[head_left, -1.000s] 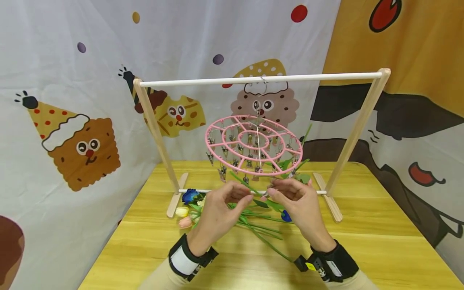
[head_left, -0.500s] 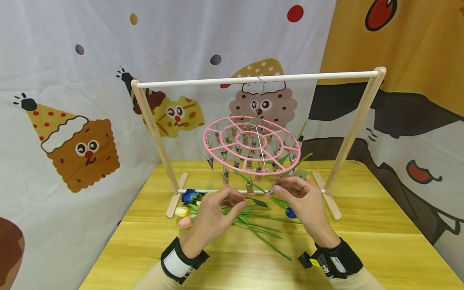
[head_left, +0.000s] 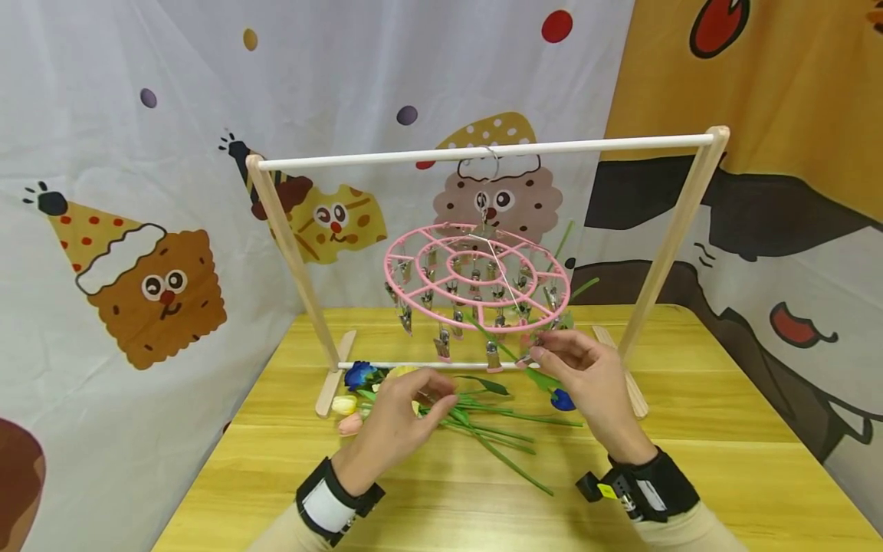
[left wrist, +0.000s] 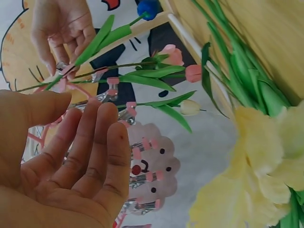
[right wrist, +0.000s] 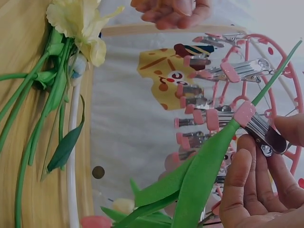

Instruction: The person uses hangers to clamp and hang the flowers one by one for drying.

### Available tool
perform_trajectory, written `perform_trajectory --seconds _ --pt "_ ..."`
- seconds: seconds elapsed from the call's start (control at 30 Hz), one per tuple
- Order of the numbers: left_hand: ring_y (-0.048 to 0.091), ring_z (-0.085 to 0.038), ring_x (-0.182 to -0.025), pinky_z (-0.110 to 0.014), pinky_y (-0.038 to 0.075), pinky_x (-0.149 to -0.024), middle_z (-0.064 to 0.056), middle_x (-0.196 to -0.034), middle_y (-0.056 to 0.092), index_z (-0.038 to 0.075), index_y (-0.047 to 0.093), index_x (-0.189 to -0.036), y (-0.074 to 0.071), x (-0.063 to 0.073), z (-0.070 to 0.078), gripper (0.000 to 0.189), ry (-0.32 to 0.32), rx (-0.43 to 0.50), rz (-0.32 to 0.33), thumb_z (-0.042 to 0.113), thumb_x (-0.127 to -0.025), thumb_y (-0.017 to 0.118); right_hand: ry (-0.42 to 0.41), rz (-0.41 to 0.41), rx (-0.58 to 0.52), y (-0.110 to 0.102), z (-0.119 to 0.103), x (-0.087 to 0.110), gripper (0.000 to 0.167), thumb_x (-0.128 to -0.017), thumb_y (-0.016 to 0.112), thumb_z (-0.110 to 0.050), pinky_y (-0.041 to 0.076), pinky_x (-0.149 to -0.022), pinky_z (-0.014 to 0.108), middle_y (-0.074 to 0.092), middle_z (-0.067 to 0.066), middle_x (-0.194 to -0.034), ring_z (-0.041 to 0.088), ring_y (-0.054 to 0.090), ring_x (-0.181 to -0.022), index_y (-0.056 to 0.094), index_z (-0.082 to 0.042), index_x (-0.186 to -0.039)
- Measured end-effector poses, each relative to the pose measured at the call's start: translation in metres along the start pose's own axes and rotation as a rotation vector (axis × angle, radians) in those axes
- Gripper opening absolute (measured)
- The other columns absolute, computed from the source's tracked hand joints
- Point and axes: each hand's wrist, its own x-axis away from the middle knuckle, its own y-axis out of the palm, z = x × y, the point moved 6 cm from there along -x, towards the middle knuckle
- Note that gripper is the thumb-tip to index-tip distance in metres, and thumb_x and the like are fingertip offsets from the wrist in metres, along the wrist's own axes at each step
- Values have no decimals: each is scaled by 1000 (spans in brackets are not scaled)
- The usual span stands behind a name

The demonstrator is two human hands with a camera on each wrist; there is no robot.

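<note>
A pink round clip hanger (head_left: 497, 330) hangs in front of me, with several metal clips dangling below its rings. My right hand (head_left: 596, 379) holds one pink-tipped metal clip (right wrist: 261, 130) at the hanger's front right edge. That clip bites the green stem (right wrist: 275, 80) of an artificial flower with a blue head (head_left: 562, 399); its leaves hang below the clip. My left hand (head_left: 400, 422) holds nothing. Its fingers are loosely bent, left of the hanging clips and above the flowers on the table. Other clips at the back right carry pink and white tulips (left wrist: 190, 106).
The hanger's hook sits on the white top bar (head_left: 345, 159) of a wooden rack (head_left: 672, 238). Loose artificial flowers lie across the yellow wooden table (head_left: 276, 491), stems (head_left: 510, 460) to the right, blue, yellow and peach heads to the left. A printed cloth (head_left: 207, 92) stands behind.
My left hand has drawn back left and down, away from the clip. My right hand has shifted slightly right with the clip and flower. The hanger has turned a little, and its front clips have shifted right.
</note>
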Motion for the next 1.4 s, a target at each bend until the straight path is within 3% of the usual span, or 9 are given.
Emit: perform_trajectory --seconds 0.23,0.47,0.57,0.77,0.93,1.13,1.27,1.4 --pt "82 -11 -92 -28 71 -79 2 -105 87 17 82 -116 1 5 -10 14 1 -47 -23 10 -106 88 29 14 -6 -7 3 -4 36 -110 84 -12 71 -90 22 83 -11 -122 7 83 -104 76 8 -139" --pt "81 -13 -93 -37 73 -80 1 -106 85 16 81 -115 5 10 -19 17 -3 -115 -64 9 -103 91 32 20 -11 -15 6 -9 35 -110 83 -12 70 -92 20 80 -10 -127 6 82 -108 76 5 -140" --pt "82 -15 -94 -35 73 -82 -2 -108 86 16 81 -116 8 11 -24 17 -10 -161 -94 11 -103 91 35 31 -6 -18 8 -11 35 -111 83 -12 70 -92 21 85 -11 -124 5 83 -107 76 5 -141" --pt "85 -26 -100 -46 74 -88 -8 -113 87 13 82 -120 20 12 -38 16 -36 -190 -187 12 -105 89 37 46 24 -26 10 -18 37 -111 82 -14 70 -92 20 86 -15 -126 4 83 -106 76 5 -142" --pt "85 -24 -103 -40 74 -91 -7 -115 87 9 83 -122 32 11 -47 16 -43 -236 -262 12 -107 87 41 64 28 -32 13 -23 38 -111 83 -14 70 -92 18 86 -18 -124 2 83 -105 76 7 -142" --pt "80 -18 -101 -28 70 -87 -4 -113 84 11 84 -119 48 8 -49 17 44 -407 -351 13 -103 91 32 59 35 -39 15 -29 40 -112 82 -17 70 -95 19 87 -13 -125 1 84 -106 75 8 -143" --pt "79 -16 -96 -35 69 -90 -1 -107 86 14 84 -110 58 6 -49 16 152 -524 -351 14 -99 96 34 65 46 -42 17 -32 42 -112 82 -21 70 -95 20 88 -12 -124 1 84 -106 75 6 -144" --pt "81 -15 -98 -38 63 -93 3 -103 86 19 85 -104 66 6 -53 13 193 -649 -347 16 -99 96 44 68 43 -43 19 -34 40 -112 82 -21 69 -95 18 87 -17 -121 0 84 -107 77 1 -145"
